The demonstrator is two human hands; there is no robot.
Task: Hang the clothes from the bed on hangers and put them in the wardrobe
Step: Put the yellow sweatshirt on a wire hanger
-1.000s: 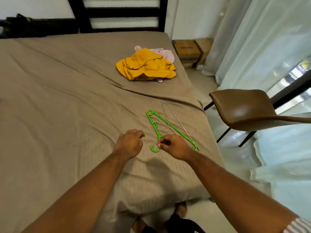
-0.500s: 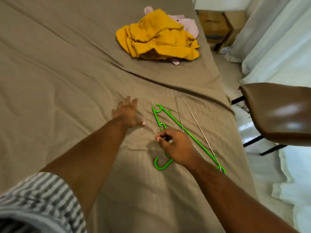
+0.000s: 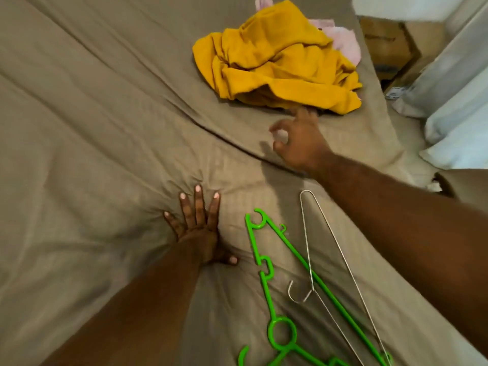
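On bed, head view: reaching for yellow garment, crumpled far side over pink garment. Right hand just short of near hem, fingers loosely curled, empty. Left hand flat, fingers spread, bracing on sheet. Green plastic hanger and wire hanger untouched beside it. Likely pick-up step; next: pinch hem, drag back to hangers.

Taupe-brown all over the bed sheet, with a faint tone-on-tone stripe in the weave. Mustard yellow, plain, for the heaped garment; pale pink for the second garment under it. Bright lime green on the plastic hanger — solid, unmarked. Silvery grey on the wire hanger. Cardboard brown on the boxes, white shading to pale blue on the curtains — and glossy mid-brown on the chair seat.
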